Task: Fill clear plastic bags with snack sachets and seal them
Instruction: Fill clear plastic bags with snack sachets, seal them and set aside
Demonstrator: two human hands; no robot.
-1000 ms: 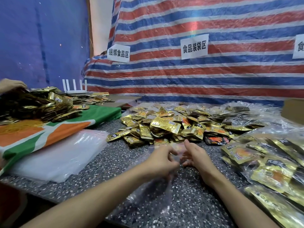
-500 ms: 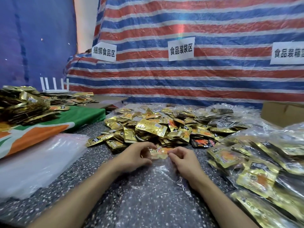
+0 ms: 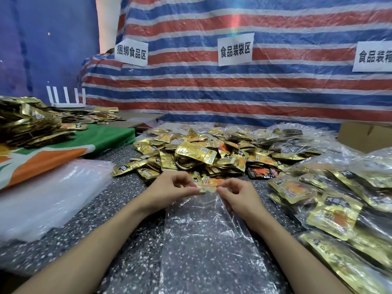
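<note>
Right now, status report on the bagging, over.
Left hand, right hand pinch mouth of clear bag. Bag flat on table, looks empty. Sachet pile just beyond, nothing blocking.

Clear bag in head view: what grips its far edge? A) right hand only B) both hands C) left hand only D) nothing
B: the left hand and the right hand each pinch the far edge of the clear bag.

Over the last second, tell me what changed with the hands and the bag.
The left hand and right hand moved forward toward the sachet pile, still pinching the clear bag at its mouth; the bag, bunched up a second ago, now lies spread flat on the table. Sachet pile, spare bags and filled bags stayed put.
</note>
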